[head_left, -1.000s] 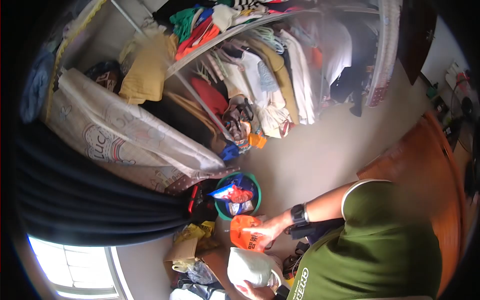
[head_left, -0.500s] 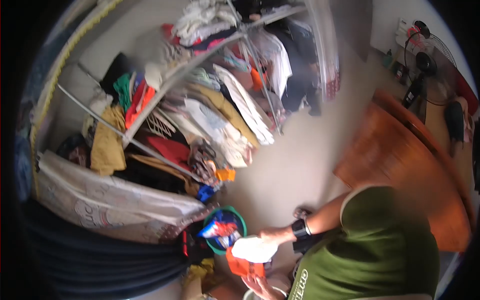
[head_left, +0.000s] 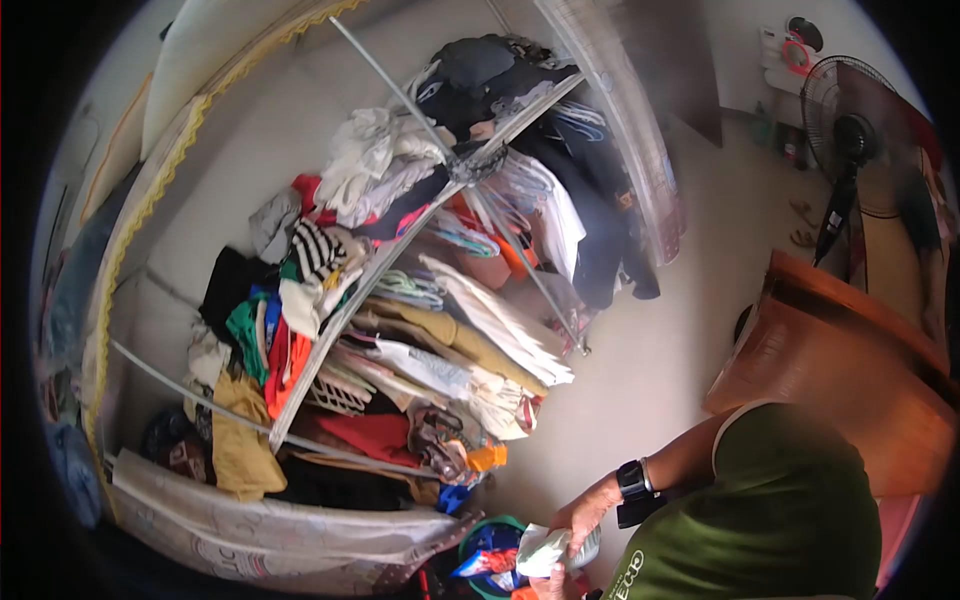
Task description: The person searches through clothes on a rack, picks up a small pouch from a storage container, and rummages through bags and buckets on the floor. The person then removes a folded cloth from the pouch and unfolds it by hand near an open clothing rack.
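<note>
My right hand (head_left: 587, 517), with a dark watch on its wrist, grips a whitish, folded, packet-like thing (head_left: 543, 550); its exact kind is unclear. My left hand (head_left: 549, 584) shows only in part at the bottom edge. Its fingers close on the lower edge of that same whitish thing. Just left of my hands stands a green-rimmed bucket (head_left: 472, 540) holding a blue, white and red packet (head_left: 489, 563). Part of an orange thing (head_left: 525, 593) peeks out below my left hand.
A metal-framed cloth wardrobe (head_left: 400, 235) full of hanging and piled clothes (head_left: 480, 340) fills the middle and left. Its printed cover (head_left: 260, 540) hangs low at the front. A brown wooden piece of furniture (head_left: 830, 370) and a standing fan (head_left: 850, 140) are at right.
The view has shifted, so the wardrobe sits lower in it. My hands are nearer the bottom edge. The orange packet, plainly seen by my left hand before, is now mostly out of view.
</note>
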Motion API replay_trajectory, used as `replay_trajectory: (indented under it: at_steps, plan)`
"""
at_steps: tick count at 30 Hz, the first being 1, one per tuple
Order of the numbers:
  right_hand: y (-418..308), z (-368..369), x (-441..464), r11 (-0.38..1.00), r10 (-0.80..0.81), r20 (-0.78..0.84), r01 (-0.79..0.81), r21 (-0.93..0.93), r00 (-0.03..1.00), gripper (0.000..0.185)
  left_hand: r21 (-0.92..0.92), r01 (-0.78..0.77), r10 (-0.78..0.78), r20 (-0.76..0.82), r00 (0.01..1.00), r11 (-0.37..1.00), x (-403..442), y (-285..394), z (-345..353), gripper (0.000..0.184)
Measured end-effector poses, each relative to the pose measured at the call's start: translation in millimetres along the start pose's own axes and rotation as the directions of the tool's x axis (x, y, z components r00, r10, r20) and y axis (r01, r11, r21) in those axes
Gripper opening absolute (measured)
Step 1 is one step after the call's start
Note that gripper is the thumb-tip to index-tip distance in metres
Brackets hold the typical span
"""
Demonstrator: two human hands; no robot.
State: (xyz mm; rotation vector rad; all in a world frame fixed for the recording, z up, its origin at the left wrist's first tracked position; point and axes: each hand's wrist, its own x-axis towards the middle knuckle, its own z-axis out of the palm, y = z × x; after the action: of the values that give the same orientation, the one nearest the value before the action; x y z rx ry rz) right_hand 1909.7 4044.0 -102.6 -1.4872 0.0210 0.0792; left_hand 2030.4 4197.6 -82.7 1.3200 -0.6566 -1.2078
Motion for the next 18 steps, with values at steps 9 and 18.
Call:
replay_trajectory:
  at_steps: [9,18]
  plan:
    - [-19.1,-83.0,-27.2,0.831,-0.381,-0.398,0.121,-0.542,0.834,0.077,0.014,-0.081,0.080,0.080,0.994,0.997,82.4,30.2,48.5,0.061]
    - [-24.7,-141.9,-36.8,0.909,-0.135,-0.229,0.029,-0.416,0.964,0.053,-0.224,0.014,0.047,0.264,0.963,0.975,147.4,53.5,48.0,0.050]
